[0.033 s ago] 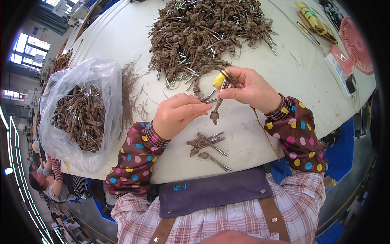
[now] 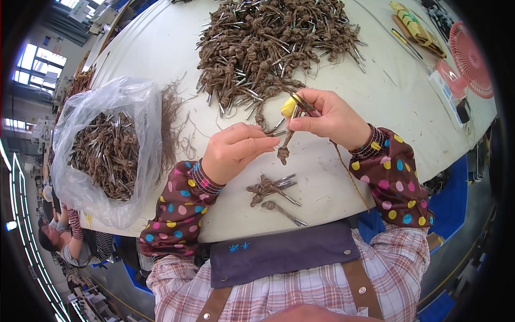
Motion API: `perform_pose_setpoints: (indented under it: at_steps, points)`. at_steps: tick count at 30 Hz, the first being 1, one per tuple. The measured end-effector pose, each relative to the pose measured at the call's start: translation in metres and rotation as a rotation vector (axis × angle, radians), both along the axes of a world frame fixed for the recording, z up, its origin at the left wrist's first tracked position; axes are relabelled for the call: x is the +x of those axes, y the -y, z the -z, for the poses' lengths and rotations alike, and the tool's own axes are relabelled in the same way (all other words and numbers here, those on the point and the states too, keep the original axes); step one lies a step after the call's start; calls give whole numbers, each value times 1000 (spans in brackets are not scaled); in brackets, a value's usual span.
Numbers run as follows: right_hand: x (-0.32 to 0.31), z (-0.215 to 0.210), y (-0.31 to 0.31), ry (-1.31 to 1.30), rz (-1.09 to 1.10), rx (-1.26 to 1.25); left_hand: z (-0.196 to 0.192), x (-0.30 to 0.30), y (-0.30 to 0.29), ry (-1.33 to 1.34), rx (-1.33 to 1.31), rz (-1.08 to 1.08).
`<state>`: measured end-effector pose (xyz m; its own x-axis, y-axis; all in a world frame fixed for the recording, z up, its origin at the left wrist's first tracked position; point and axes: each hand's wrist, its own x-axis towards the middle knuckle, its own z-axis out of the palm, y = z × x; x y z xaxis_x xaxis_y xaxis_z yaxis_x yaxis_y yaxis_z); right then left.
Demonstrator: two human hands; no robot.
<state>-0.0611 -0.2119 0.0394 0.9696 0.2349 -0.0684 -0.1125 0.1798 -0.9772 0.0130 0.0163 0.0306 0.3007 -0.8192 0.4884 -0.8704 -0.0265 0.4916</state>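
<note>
My right hand (image 2: pixel 327 119) is closed in a pinch on a brown knotted cord (image 2: pixel 283 154) with metal tips; its knot hangs below the fingers. In the same grip is a dark metal tool with a yellow wrapped part (image 2: pixel 289 107); its kind is partly hidden. Close by on the left, my left hand (image 2: pixel 238 150) has its fingers drawn together, and metal cord tips show beside its fingertips. What it pinches is hidden. Below the hands lie several knotted cords (image 2: pixel 271 186) and a single knotted cord (image 2: pixel 283 213) on the pale table (image 2: pixel 327 198).
A big heap of brown knotted cords (image 2: pixel 268 48) covers the table's far middle. A clear plastic bag (image 2: pixel 147 115) of similar pieces stands at left, beside loose brown threads (image 2: pixel 170 118). A pink fan (image 2: pixel 470 59) and a yellow-wrapped bundle (image 2: pixel 417 29) lie far right. Another person (image 2: pixel 64 239) is at far left.
</note>
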Motion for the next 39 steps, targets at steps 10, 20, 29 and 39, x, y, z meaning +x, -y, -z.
perform_pose_setpoints:
  at_steps: [10,20,29,39]
  points:
    - [5,2,0,-4,-58,49,12,-10,3,-500,-31,68]
    - [4,4,-5,224,236,-250,16,-10,6,-905,-148,65]
    - [-5,11,-20,541,185,-748,20,-4,6,-543,-110,-241]
    - [-8,9,-26,518,202,-831,15,-8,9,-381,-46,-243]
